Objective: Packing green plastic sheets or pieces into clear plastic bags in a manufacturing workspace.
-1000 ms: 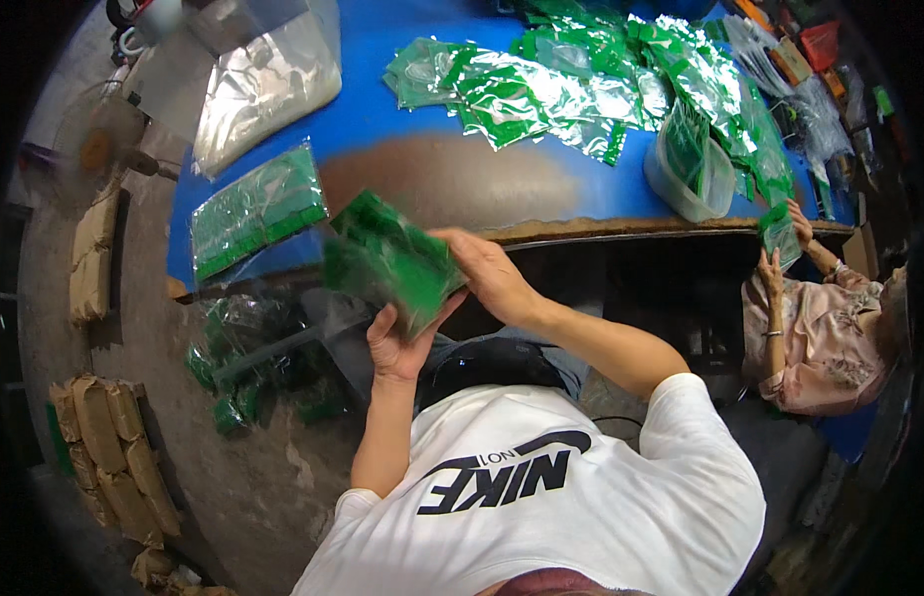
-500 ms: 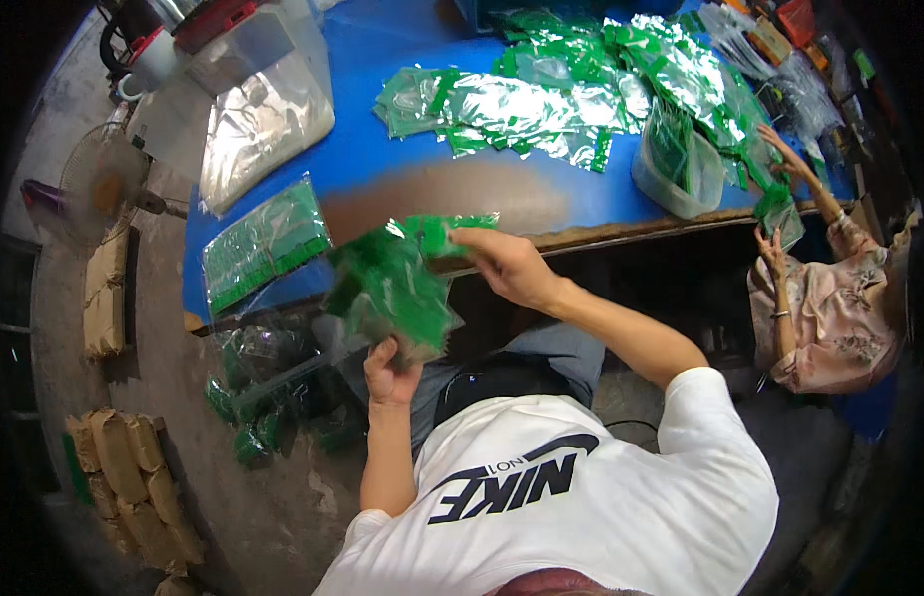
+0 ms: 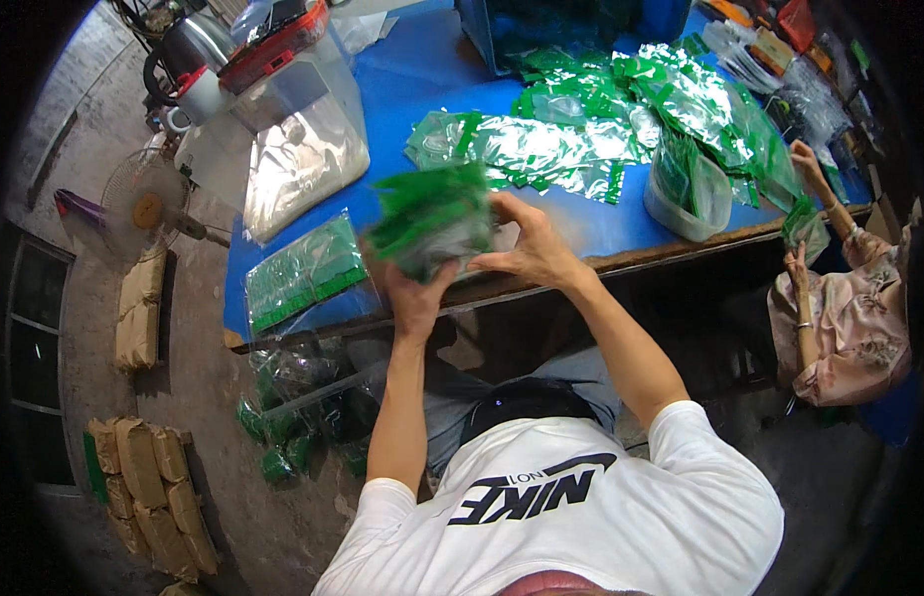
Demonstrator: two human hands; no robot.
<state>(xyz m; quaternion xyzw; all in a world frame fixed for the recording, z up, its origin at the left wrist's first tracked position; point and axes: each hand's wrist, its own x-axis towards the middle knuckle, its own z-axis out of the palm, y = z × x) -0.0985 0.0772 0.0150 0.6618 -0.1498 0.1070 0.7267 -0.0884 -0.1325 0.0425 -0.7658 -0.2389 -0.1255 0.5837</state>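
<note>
A loose stack of green and clear plastic packets (image 3: 432,214) is held in the air just above the near edge of the worktop (image 3: 402,84). The left hand (image 3: 414,300) is clamped on its lower side, and the right hand (image 3: 535,245) grips its right side, thumb and fingers closing on the edge. Motion blurs the stack, so single packets cannot be counted, and the left fingers are mostly hidden behind it. A dark blue box (image 3: 479,40) is cut off by the upper edge, and the green-filled clear plastic bags (image 3: 293,422) below the worktop are dim and partly covered.

The worktop is blue with a worn brown patch. On it lie a flat clear bag of green packets (image 3: 305,273), a glossy heap of green and clear packets (image 3: 541,149) and a translucent plastic tub (image 3: 695,226). Beyond, a round grey fan (image 3: 149,211) and brown paper-wrapped bundles (image 3: 149,487) stand out against the grey concrete floor (image 3: 233,531). At right sits a co-worker in a pale pink patterned top (image 3: 840,318).
</note>
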